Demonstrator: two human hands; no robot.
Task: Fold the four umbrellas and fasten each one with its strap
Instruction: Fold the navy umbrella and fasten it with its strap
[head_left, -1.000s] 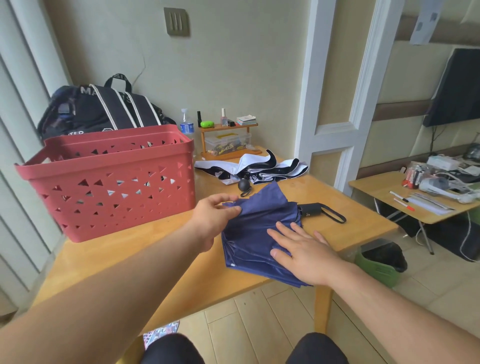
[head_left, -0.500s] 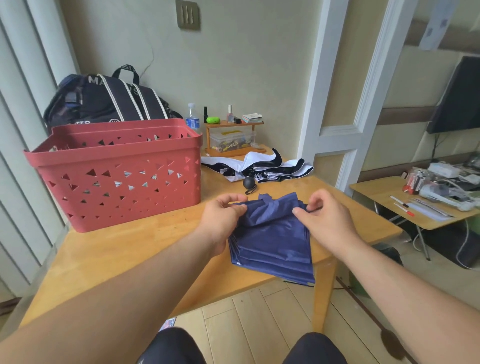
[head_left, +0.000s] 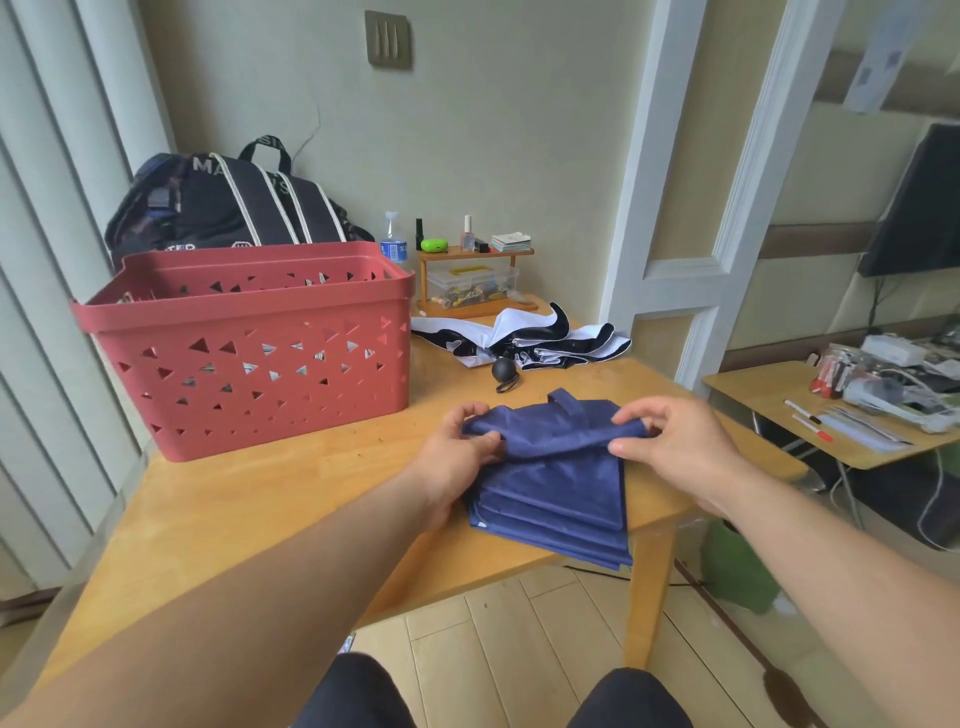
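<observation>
Head view, centre of frame: pinching the far edge of the blue umbrella (head_left: 550, 483) with left hand (head_left: 457, 457) and right hand (head_left: 675, 452), thumbs and fingers closing on the fabric. Lying folded flat on the wooden surface (head_left: 249, 519), hanging slightly over its near edge. Resting behind it, centre frame: black-and-white umbrella (head_left: 524, 340), unfolded. Standing at left of frame: red basket (head_left: 249, 343).
</observation>
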